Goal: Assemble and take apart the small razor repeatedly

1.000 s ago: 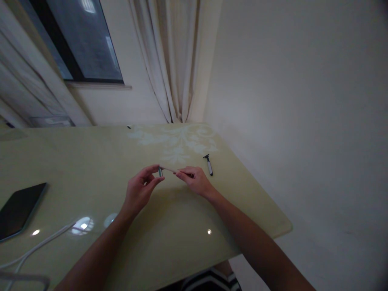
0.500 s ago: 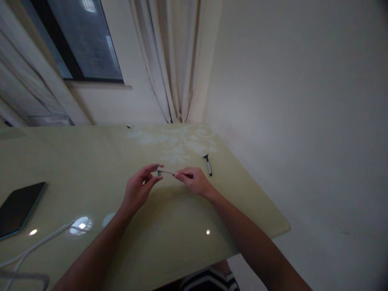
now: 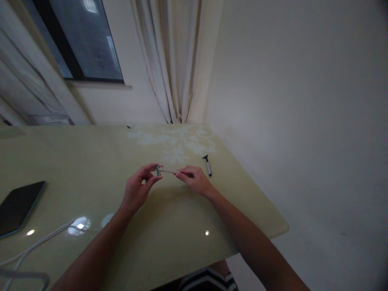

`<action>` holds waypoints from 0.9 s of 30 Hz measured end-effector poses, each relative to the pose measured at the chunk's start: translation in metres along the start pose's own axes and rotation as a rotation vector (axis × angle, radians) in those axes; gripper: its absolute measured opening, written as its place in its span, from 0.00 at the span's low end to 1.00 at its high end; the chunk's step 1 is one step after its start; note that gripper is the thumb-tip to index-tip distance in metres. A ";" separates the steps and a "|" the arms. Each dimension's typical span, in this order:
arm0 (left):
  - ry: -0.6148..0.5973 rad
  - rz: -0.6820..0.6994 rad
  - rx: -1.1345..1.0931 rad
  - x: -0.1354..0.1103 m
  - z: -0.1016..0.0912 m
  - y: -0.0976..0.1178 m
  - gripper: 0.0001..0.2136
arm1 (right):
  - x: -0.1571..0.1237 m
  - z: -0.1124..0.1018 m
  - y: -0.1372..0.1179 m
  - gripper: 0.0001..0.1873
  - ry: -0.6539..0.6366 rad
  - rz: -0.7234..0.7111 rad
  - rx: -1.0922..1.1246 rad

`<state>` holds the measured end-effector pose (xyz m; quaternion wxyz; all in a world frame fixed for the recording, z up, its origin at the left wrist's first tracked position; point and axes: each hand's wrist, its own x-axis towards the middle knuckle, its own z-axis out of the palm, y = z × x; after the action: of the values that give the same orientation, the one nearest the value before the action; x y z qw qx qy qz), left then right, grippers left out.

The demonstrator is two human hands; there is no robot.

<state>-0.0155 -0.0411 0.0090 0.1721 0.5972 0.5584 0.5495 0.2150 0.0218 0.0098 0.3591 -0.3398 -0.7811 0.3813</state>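
Observation:
A slim razor (image 3: 166,171) with a pale handle and a small greenish head hangs just above the glossy yellow-green table (image 3: 91,169). My left hand (image 3: 138,190) pinches the razor's head between thumb and fingertips. My right hand (image 3: 195,180) is closed round the other end of the handle. Both hands hover close together over the middle of the table. A second razor (image 3: 207,165), with a black head and a white handle, lies flat on the table just right of my right hand.
A dark tablet (image 3: 18,208) lies at the table's left edge, with a white cable (image 3: 36,244) curving in front of it. Behind the table are a window (image 3: 85,40) and a pale curtain (image 3: 176,60). A bare wall runs along the right.
The razor's head has turned slightly in my left fingers and the hands have crept a little upward in view. Nothing else on the table has shifted.

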 end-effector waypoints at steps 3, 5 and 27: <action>-0.005 0.004 -0.005 0.001 0.001 0.000 0.19 | 0.000 0.000 0.001 0.19 -0.022 -0.004 -0.011; -0.004 0.013 -0.007 0.000 0.001 0.000 0.18 | 0.001 0.001 0.003 0.18 -0.007 -0.004 -0.039; -0.006 0.064 0.023 -0.002 0.004 -0.004 0.18 | 0.002 0.005 0.008 0.17 -0.008 0.029 -0.006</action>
<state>-0.0133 -0.0396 0.0035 0.1490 0.6182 0.5450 0.5465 0.2116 0.0259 0.0011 0.3493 -0.3505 -0.7789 0.3853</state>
